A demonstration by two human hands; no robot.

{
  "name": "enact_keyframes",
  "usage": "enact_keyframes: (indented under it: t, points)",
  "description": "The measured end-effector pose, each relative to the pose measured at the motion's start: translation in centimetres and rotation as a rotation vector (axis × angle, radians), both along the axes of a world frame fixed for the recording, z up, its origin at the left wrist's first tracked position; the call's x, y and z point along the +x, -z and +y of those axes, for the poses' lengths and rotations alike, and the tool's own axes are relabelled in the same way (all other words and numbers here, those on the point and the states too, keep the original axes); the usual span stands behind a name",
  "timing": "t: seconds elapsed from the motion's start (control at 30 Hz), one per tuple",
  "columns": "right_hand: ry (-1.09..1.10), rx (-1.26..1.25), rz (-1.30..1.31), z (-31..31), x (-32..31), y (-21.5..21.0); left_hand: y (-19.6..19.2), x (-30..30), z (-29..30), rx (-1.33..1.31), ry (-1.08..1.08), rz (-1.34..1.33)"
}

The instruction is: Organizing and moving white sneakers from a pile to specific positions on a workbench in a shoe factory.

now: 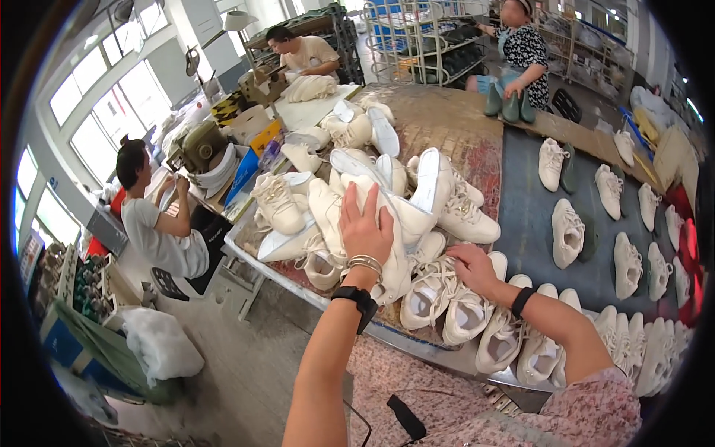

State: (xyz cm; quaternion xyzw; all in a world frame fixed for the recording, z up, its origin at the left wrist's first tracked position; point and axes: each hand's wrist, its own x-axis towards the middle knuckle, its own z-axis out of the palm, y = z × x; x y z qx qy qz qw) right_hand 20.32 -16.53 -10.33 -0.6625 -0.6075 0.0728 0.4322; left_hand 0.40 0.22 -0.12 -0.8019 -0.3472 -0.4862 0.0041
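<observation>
My left hand (365, 227) lies flat, fingers apart, on a heap of white sneakers (357, 194) piled on the worktable (447, 119). A black watch and bangles are on that wrist. My right hand (471, 267) rests on a white sneaker (436, 287) at the near end of a row of upright sneakers (514, 335) along the table's front edge; its fingers curl over the shoe's collar.
More white sneakers (566, 231) lie singly on the dark mat (525, 216) to the right. One person sits at the left by a sewing machine (199, 145), another at the back left, a third at the far side. Wire racks (424, 41) stand behind.
</observation>
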Motion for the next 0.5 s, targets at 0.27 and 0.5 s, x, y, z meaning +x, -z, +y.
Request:
enact_keyframes:
  t: [0.27,0.5]
  points:
    - [0.003,-0.013,-0.003,-0.5,-0.3,-0.5,-0.3,-0.1,-0.4,0.004,0.025,0.024]
    - [-0.006,-0.014,-0.037,-0.1,0.0,0.0,-0.5,-0.3,-0.2,0.009,0.050,0.034]
